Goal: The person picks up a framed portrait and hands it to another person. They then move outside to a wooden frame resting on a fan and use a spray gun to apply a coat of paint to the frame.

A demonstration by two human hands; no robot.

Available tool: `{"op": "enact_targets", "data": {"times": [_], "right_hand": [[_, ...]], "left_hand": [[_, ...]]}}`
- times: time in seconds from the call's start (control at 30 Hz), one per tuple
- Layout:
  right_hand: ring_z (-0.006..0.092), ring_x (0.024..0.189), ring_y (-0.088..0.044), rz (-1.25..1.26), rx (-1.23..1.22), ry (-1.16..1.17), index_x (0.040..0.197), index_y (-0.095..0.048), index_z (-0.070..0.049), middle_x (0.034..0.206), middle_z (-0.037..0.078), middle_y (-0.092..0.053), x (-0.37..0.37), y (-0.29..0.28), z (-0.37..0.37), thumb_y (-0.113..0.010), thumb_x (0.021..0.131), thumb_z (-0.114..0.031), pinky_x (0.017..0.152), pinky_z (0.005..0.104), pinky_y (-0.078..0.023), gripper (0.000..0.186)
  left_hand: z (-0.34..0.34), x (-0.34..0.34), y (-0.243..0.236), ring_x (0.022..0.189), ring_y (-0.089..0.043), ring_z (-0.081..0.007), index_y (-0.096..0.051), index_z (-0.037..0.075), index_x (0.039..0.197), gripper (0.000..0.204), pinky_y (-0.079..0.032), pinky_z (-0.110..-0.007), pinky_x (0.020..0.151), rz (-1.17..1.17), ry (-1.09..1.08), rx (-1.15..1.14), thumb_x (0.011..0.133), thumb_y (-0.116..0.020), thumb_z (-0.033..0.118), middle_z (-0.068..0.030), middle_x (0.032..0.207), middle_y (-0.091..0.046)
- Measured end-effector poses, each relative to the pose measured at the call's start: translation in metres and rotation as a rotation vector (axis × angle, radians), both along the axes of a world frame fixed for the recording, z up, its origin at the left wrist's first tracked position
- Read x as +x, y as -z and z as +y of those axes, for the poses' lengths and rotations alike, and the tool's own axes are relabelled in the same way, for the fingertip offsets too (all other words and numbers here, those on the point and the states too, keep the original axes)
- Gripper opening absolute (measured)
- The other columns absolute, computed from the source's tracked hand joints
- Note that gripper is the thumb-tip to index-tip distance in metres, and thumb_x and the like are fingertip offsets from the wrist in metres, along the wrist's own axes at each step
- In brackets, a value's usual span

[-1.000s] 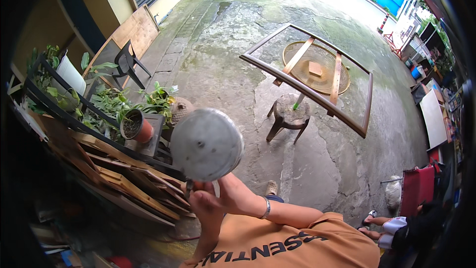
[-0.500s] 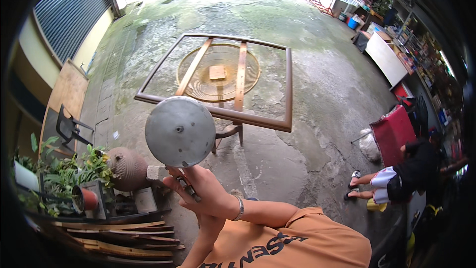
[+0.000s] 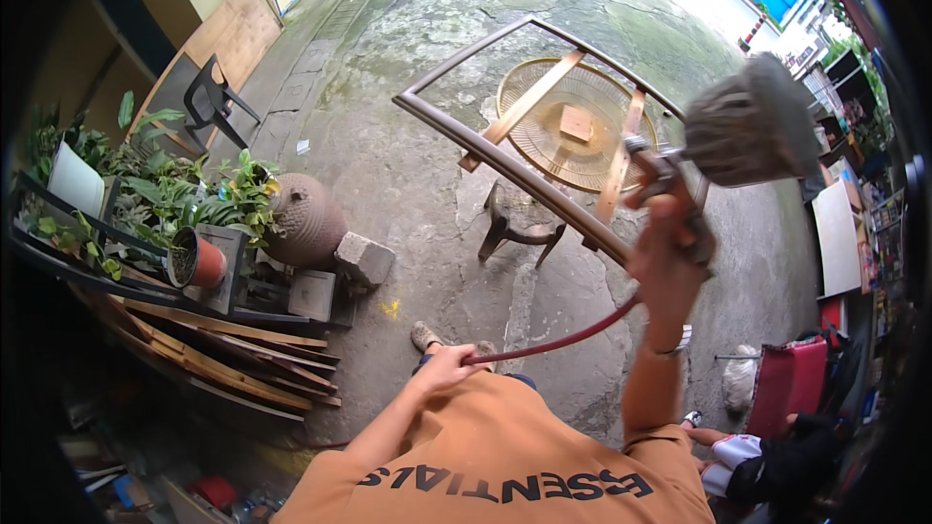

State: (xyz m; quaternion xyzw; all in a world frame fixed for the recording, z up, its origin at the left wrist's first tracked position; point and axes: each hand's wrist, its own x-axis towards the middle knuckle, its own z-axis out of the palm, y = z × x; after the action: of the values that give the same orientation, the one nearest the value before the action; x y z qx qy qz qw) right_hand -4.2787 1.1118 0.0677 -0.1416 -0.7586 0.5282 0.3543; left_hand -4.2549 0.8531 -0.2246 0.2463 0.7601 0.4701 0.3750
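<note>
My right hand (image 3: pixel 668 257) is raised at the right, its fingers wrapped round a spray gun (image 3: pixel 691 223) with a large grey cup (image 3: pixel 752 126) on it. Both are smeared by motion. From the gun's grip a dark red hose (image 3: pixel 573 337) curves down to my left hand (image 3: pixel 449 369), which is closed on it in front of my shirt. Beyond the gun, a brown rectangular frame (image 3: pixel 524 167) lies on two wooden slats (image 3: pixel 534 107). Those rest across a round tan wire grille (image 3: pixel 515 87) with a small wooden block (image 3: pixel 576 123) at its middle.
Dark curved legs (image 3: pixel 498 233) stand below the frame. At the left are potted plants (image 3: pixel 209 199), a big clay jar (image 3: pixel 306 218), a concrete block (image 3: pixel 365 258), stacked boards (image 3: pixel 233 354) and a dark chair (image 3: pixel 214 102). Another person (image 3: pixel 786 466) sits at the lower right near a red panel (image 3: pixel 788 383).
My right hand has swung the spray gun from centre-left up to the right, tilting its cup sideways. My left hand has moved away from the right and now grips the hose. The view has turned.
</note>
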Motion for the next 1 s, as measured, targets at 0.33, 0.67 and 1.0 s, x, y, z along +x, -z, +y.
{"op": "enact_targets", "data": {"times": [0.33, 0.67, 1.0], "right_hand": [[0.0015, 0.035, -0.037, -0.128, 0.529, 0.381, 0.093, -0.069, -0.009, 0.076, -0.002, -0.067, -0.059, -0.091, 0.080, -0.053, 0.092, -0.050, 0.034, 0.0218, -0.023, 0.044], [0.0001, 0.035, -0.033, -0.195, 0.559, 0.311, 0.098, -0.067, -0.007, 0.078, -0.001, -0.066, -0.102, -0.124, 0.124, -0.051, 0.097, -0.038, 0.035, 0.0204, -0.021, 0.035], [0.0022, 0.035, -0.039, -0.449, 0.497, 0.314, 0.081, -0.060, -0.009, 0.067, -0.001, -0.057, -0.173, -0.080, 0.109, -0.051, 0.091, -0.055, 0.033, 0.0207, -0.021, 0.048]], "left_hand": [[-0.144, -0.054, 0.088, 0.047, -0.044, -0.0256, -0.055, 0.001, 0.068, 0.032, -0.040, -0.036, 0.050, 0.297, -0.733, -0.198, 0.086, -0.066, 0.024, -0.0178, 0.055, -0.050], [-0.157, -0.122, 0.029, 0.048, -0.040, -0.0318, -0.038, 0.003, 0.059, 0.045, -0.031, -0.041, 0.047, 0.644, -0.970, -0.027, 0.090, -0.060, 0.026, -0.0138, 0.054, -0.038], [-0.163, -0.175, 0.026, 0.045, -0.032, -0.0253, -0.032, 0.002, 0.060, 0.049, -0.023, -0.038, 0.045, 0.706, -1.200, -0.039, 0.093, -0.056, 0.028, -0.0129, 0.053, -0.029]]}}
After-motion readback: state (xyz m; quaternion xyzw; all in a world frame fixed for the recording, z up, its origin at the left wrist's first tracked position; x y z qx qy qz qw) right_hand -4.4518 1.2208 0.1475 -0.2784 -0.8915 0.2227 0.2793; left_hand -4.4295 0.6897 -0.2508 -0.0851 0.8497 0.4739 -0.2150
